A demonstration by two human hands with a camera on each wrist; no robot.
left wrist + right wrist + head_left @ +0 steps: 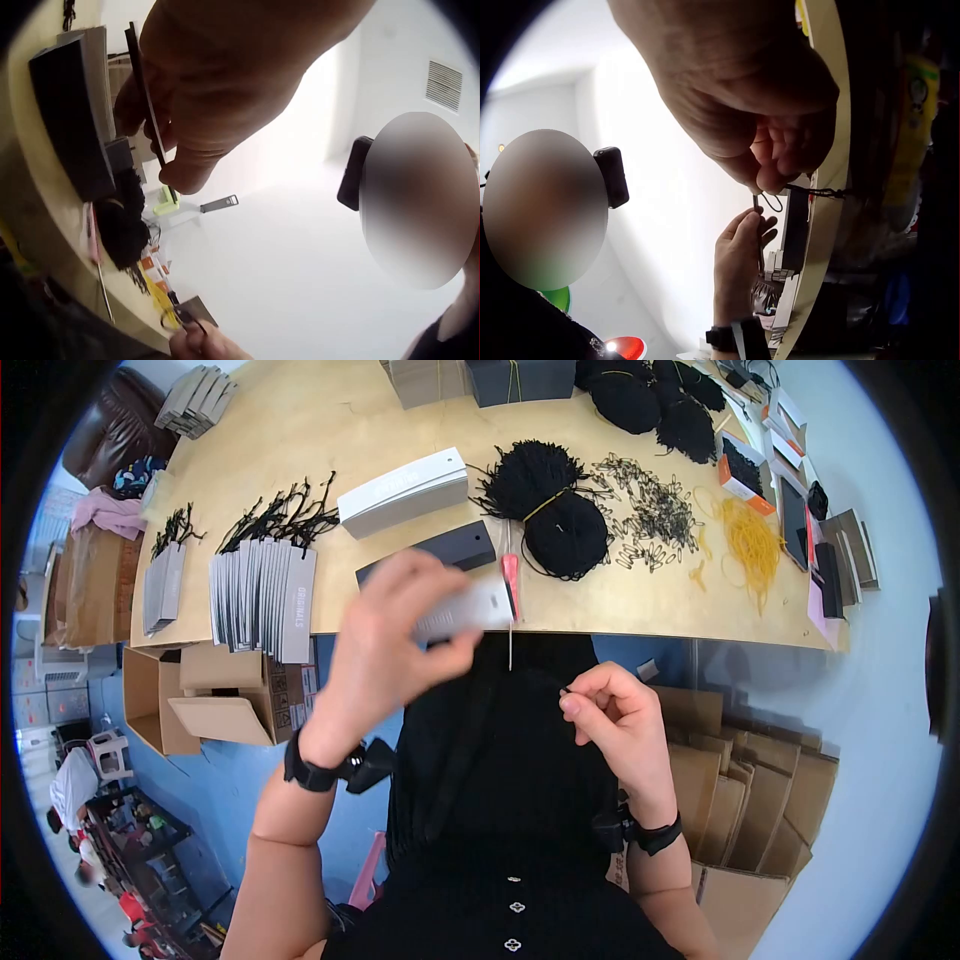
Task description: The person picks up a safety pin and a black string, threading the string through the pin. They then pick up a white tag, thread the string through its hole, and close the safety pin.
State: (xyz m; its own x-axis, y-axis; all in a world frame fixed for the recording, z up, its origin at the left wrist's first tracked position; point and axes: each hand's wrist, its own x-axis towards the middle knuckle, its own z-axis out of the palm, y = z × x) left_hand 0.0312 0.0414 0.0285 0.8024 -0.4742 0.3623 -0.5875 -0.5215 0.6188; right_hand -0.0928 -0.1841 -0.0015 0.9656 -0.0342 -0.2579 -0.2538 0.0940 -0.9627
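My left hand (395, 635) pinches a grey printed tag (465, 610) between thumb and fingers, above the table's front edge. Edge-on, the tag (148, 101) shows as a thin dark strip in the left wrist view. My right hand (625, 725), to the right and nearer my body, pinches a thin black cord; its loop (776, 204) hangs out from the fingertips in the right wrist view. In the head view, tag and right hand are apart. Beside the tag lies a red-handled tool (511, 572), its thin metal shaft reaching past the table edge.
On the table (400, 435) are a dark tag stack (470, 545), a white stack (405, 490), corded grey tags (262, 600), black cord bundles (565, 535), scattered pins (655, 510) and yellow bands (750, 545). Cardboard boxes (225, 705) stand below left, flattened cardboard (765, 790) below right.
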